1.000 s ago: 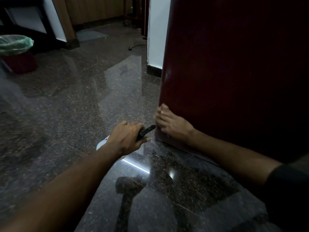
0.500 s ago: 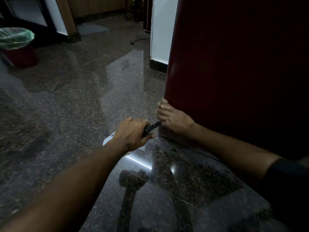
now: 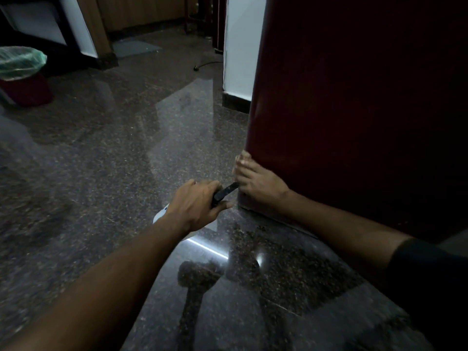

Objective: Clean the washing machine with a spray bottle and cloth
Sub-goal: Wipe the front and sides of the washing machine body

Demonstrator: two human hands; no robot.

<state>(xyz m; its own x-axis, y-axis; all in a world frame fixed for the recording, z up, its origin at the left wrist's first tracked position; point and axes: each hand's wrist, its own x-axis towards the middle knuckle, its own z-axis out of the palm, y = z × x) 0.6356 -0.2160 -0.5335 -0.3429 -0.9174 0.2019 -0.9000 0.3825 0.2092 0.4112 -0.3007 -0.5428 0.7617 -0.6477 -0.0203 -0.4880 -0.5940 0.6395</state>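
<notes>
The washing machine (image 3: 354, 110) is a dark red cabinet that fills the right of the view and stands on the polished floor. My right hand (image 3: 258, 186) lies flat against its lower left corner, fingers stretched upward along the edge; no cloth shows under it. My left hand (image 3: 195, 206) is closed around the spray bottle (image 3: 225, 192), just left of that corner. The bottle's black nozzle points at my right hand and nearly touches its fingers. A bit of the bottle's white body sticks out behind my wrist; the rest is hidden.
Dark speckled granite floor (image 3: 114, 160) spreads to the left and front. A red bin with a green liner (image 3: 22, 74) stands far left. A white wall pillar (image 3: 240, 46) rises behind the machine, with a cable plug (image 3: 202, 65) lying on the floor beside it.
My left hand with the bottle has edged slightly toward the machine's corner. My right hand stays on the same spot.
</notes>
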